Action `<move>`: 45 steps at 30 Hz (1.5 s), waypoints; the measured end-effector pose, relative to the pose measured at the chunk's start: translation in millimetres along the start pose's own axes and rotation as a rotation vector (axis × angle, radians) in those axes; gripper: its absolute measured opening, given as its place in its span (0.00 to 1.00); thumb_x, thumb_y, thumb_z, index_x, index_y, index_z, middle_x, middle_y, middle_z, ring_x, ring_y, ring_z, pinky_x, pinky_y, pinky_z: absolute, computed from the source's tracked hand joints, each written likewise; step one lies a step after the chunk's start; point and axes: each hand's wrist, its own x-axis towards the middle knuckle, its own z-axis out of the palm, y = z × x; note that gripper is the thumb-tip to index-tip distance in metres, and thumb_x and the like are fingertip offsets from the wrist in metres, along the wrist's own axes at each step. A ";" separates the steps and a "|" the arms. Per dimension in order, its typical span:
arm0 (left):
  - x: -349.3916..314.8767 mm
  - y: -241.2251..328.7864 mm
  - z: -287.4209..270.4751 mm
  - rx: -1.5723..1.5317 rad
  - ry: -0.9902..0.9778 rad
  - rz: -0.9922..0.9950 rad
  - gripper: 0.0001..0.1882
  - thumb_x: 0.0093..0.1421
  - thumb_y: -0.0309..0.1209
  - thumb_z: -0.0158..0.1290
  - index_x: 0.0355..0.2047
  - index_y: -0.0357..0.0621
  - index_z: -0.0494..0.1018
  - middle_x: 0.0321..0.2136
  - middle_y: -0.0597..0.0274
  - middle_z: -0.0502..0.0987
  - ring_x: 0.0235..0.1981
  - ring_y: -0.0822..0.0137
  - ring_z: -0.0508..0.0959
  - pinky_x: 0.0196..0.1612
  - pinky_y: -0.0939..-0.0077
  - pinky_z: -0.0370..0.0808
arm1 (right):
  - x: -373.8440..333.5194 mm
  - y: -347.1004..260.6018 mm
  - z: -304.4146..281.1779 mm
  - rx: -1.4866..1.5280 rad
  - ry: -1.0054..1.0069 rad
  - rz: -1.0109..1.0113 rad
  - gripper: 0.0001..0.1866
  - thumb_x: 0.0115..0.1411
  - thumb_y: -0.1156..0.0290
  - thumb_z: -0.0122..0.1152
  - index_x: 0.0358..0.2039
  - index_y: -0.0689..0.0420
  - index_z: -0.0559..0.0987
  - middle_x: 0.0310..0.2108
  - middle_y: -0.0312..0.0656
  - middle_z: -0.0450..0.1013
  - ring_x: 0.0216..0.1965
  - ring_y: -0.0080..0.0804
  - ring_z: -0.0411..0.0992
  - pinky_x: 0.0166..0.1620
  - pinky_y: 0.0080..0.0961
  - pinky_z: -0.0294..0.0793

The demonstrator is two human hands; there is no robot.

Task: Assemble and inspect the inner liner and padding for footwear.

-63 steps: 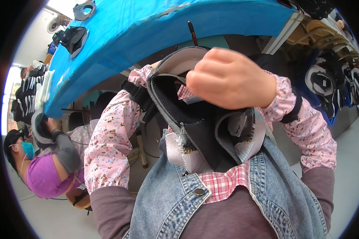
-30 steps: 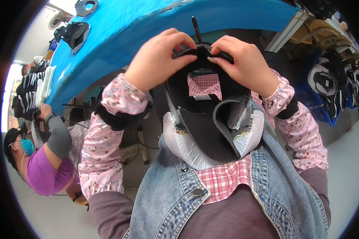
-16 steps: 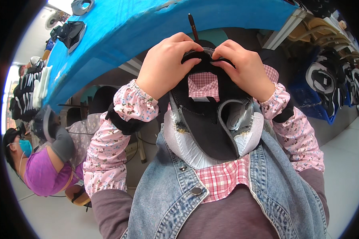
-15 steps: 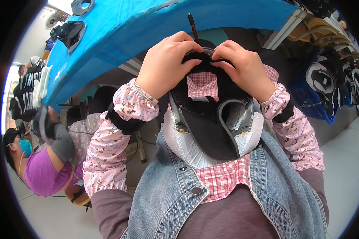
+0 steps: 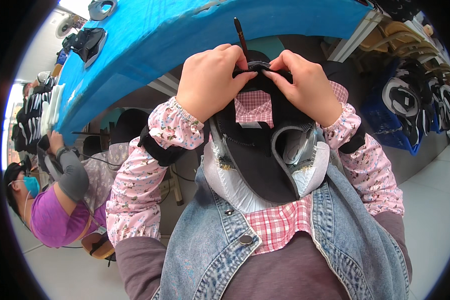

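Note:
A black shoe upper lies across my lap, its white and silvery lining turned out along the near edge with rough stitches showing. Between thumb and fingers, my left hand pinches the upper's far black edge. Close beside it, my right hand grips the same edge, thumb tip near the left thumb. The fingertips fold part of that edge from sight. Through an opening in the upper shows red checked cloth. A slim dark brown tool handle stands up just beyond my hands.
A blue-covered table curves across the far side, with a black and grey upper on it. At the right, a blue crate holds several black and white uppers. A person in purple works at the left.
My hands have come closer together along the upper's edge, the left shifting slightly right. At the left, the other person's hand and forearm have risen.

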 end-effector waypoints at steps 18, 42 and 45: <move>11.5 -1.6 8.6 -0.014 -0.013 -0.016 0.13 0.48 0.38 0.61 0.24 0.42 0.72 0.22 0.60 0.77 0.24 0.63 0.78 0.27 0.72 0.72 | 9.4 -2.8 -8.5 -0.016 -0.020 0.066 0.13 0.50 0.68 0.64 0.29 0.60 0.70 0.24 0.43 0.74 0.27 0.43 0.74 0.29 0.33 0.72; 33.9 -24.2 13.0 0.108 -0.512 0.155 0.13 0.48 0.31 0.60 0.32 0.41 0.70 0.33 0.58 0.73 0.38 0.57 0.74 0.43 0.68 0.72 | 21.9 27.8 -22.4 0.069 -0.922 0.593 0.16 0.55 0.66 0.57 0.23 0.69 0.75 0.15 0.43 0.71 0.14 0.27 0.70 0.20 0.22 0.72; 31.0 -19.9 20.6 0.131 -0.436 0.211 0.15 0.47 0.33 0.61 0.31 0.43 0.69 0.28 0.61 0.73 0.36 0.59 0.75 0.39 0.67 0.70 | 26.4 21.1 -26.1 0.027 -0.986 0.678 0.18 0.58 0.63 0.55 0.22 0.68 0.75 0.14 0.42 0.71 0.13 0.26 0.70 0.20 0.21 0.71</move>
